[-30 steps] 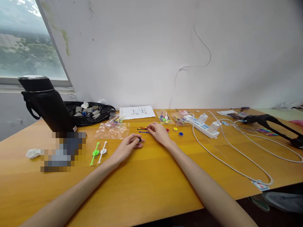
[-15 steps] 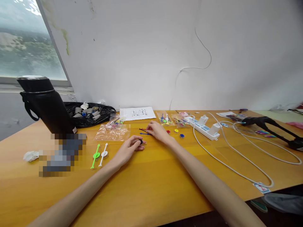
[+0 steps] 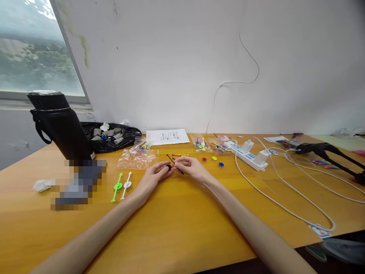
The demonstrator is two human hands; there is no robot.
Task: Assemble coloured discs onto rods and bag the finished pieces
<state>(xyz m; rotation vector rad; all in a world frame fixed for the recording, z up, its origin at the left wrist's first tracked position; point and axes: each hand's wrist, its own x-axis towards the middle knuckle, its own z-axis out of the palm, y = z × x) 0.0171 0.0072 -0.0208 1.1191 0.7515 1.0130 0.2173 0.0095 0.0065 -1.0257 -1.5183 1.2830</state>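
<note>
Observed left hand (image 3: 152,176) pinching small black disc (image 3: 169,167) just in front of clear bag (image 3: 137,158) — steadied, seemingly, for fitting. Right hand (image 3: 190,167) closed on thin dark stick (image 3: 174,163), tip touching disc — aligned.

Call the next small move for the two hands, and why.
Probably push the thin dark stick into the small black disc. The left hand pinches the disc at its fingertips, the right hand holds the stick right against it, and the finished green spinner and white spinner nearby show a stick through a disc.
</note>
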